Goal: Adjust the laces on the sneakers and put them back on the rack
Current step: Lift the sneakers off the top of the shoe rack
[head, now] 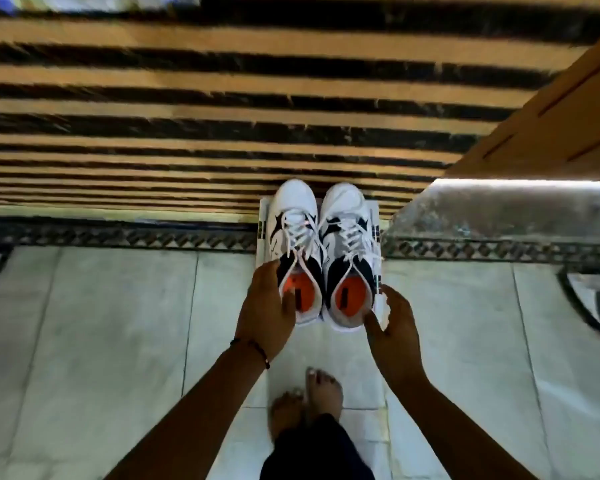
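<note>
- Now my left hand (269, 303) is curled over the heel side of the left sneaker (297, 251), with my thumb tucked inside by the orange insole (300, 289). It is closed on that shoe.
- My right hand (394, 322) is half spread beside the right sneaker (349, 258). The fingertips sit at the heel and at the white box (378, 237) edge. I cannot tell if it really grips anything.
- Both sneakers sit side by side on the white box, toes pointing away from me, near the slatted rack (222, 109).
- I think the step is lifting the pair together. I would press both heels inward so the shoes stay snug, and keep them flat.
- The laces (300, 233) are white, flat and floppy. They could snag on a slat, so I would tuck them in first.
- The shoes look smooth and white with black patches, rounded at the toes.
- The rack is long wooden bars with dark gaps. The floor (101, 323) is pale, shiny tile.
</note>
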The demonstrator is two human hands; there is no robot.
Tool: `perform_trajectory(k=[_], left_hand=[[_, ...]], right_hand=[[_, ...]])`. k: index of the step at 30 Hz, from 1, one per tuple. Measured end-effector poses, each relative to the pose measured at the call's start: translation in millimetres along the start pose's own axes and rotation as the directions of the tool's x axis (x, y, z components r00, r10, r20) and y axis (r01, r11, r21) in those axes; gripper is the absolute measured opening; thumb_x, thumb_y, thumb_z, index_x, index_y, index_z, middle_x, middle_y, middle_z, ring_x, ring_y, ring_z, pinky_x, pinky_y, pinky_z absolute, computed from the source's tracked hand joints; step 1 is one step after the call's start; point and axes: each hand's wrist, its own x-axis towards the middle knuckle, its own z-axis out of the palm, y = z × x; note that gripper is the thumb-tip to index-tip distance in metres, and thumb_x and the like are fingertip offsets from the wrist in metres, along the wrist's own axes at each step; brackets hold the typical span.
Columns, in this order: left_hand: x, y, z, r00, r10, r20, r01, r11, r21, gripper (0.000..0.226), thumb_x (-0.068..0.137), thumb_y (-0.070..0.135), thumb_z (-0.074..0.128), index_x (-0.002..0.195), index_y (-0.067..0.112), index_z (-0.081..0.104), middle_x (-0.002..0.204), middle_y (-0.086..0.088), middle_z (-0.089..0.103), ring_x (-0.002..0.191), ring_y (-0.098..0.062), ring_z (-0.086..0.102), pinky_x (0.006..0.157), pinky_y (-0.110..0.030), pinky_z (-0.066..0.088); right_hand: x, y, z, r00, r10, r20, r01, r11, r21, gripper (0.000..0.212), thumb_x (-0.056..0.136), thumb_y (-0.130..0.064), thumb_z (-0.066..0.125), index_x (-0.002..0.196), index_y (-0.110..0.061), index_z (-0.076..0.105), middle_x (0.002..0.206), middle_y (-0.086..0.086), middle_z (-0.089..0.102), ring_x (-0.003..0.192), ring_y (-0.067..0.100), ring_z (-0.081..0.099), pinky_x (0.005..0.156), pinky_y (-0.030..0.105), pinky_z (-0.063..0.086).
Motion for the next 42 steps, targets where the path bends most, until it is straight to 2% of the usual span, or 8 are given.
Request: perform_trajectory(k=[6, 9, 13, 16, 23, 34, 38, 42], left_hand=[[29, -29, 25, 0.971, -0.230, 0.060, 0.233, 0.972, -0.038, 0.053, 0.086, 0.015, 0.051, 0.137, 0.008, 0.035, 0.138, -0.017, 0.046, 0.128, -0.031, 0.043, 0.106, -0.031, 0.032], [41, -31, 31, 0.916, -0.394, 0.074, 0.401, 0.904, -0.149, 0.048, 0.084, 0.018, 0.055, 0.128, 0.002, 0.041, 0.130, -0.022, 0.053, 0.121, -0.038, 0.049, 0.103, -0.045, 0.041], [51, -24, 39, 0.832, -0.549, 0.080, 0.543, 0.777, -0.318, 0.041, 0.082, 0.016, 0.060, 0.118, 0.001, 0.047, 0.119, -0.021, 0.061, 0.109, -0.036, 0.057, 0.086, -0.036, 0.044], [52, -28, 45, 0.830, -0.555, 0.056, 0.543, 0.783, -0.303, 0.034, 0.084, 0.009, 0.052, 0.118, 0.003, 0.050, 0.119, -0.021, 0.060, 0.109, -0.038, 0.056, 0.090, -0.039, 0.045], [56, -32, 50, 0.852, -0.512, 0.105, 0.512, 0.778, -0.364, 0.034, 0.084, 0.009, 0.043, 0.116, 0.005, 0.056, 0.115, -0.021, 0.063, 0.109, -0.035, 0.057, 0.095, -0.040, 0.045], [-32, -35, 42, 0.907, -0.418, 0.047, 0.382, 0.770, -0.511, 0.035, 0.089, 0.011, 0.043, 0.123, 0.010, 0.052, 0.123, -0.015, 0.060, 0.117, -0.030, 0.054, 0.103, -0.047, 0.043], [-101, -53, 41, 0.936, -0.350, 0.036, 0.312, 0.778, -0.546, 0.046, 0.080, 0.028, 0.045, 0.123, 0.014, 0.052, 0.123, -0.010, 0.061, 0.116, -0.024, 0.056, 0.103, -0.046, 0.044], [-178, -76, 37, 0.932, -0.348, 0.101, 0.346, 0.774, -0.530, 0.044, 0.081, 0.028, 0.046, 0.124, 0.019, 0.051, 0.126, -0.006, 0.061, 0.119, -0.021, 0.054, 0.105, -0.046, 0.042]], right_hand=[[51, 13, 28, 0.983, 0.180, 0.027, -0.182, 0.971, 0.155, 0.055, 0.076, -0.026, 0.058, 0.129, -0.017, 0.049, 0.128, 0.008, 0.057, 0.116, 0.026, 0.054, 0.098, 0.042, 0.045], [69, 13, 33, 0.976, 0.215, 0.037, -0.217, 0.940, 0.263, 0.053, 0.065, -0.022, 0.051, 0.117, -0.016, 0.056, 0.112, 0.005, 0.064, 0.102, 0.023, 0.059, 0.084, 0.035, 0.048], [83, 18, 40, 0.953, 0.299, 0.058, -0.299, 0.885, 0.357, 0.035, 0.067, -0.010, 0.053, 0.099, -0.019, 0.061, 0.095, 0.001, 0.066, 0.093, 0.023, 0.060, 0.076, 0.031, 0.044], [84, 20, 43, 0.946, 0.320, 0.049, -0.314, 0.869, 0.382, 0.026, 0.076, -0.004, 0.053, 0.095, -0.020, 0.061, 0.085, -0.006, 0.063, 0.087, 0.020, 0.057, 0.074, 0.028, 0.042], [88, 22, 47, 0.966, 0.239, 0.096, -0.257, 0.887, 0.383, 0.036, 0.078, -0.027, 0.055, 0.114, -0.024, 0.056, 0.108, 0.000, 0.068, 0.101, 0.022, 0.063, 0.091, 0.046, 0.051], [13, 36, 40, 0.990, 0.135, 0.032, -0.137, 0.906, 0.400, 0.043, 0.080, -0.029, 0.053, 0.123, -0.034, 0.050, 0.117, -0.009, 0.066, 0.106, 0.016, 0.062, 0.094, 0.045, 0.049], [-54, 49, 37, 0.994, 0.108, 0.023, -0.107, 0.888, 0.447, 0.035, 0.088, -0.017, 0.052, 0.120, -0.030, 0.053, 0.102, -0.021, 0.065, 0.097, 0.000, 0.061, 0.080, 0.024, 0.047], [-131, 70, 39, 0.991, 0.134, 0.024, -0.131, 0.889, 0.439, 0.036, 0.088, -0.015, 0.053, 0.122, -0.029, 0.052, 0.100, -0.025, 0.063, 0.093, -0.009, 0.059, 0.077, 0.019, 0.044]])
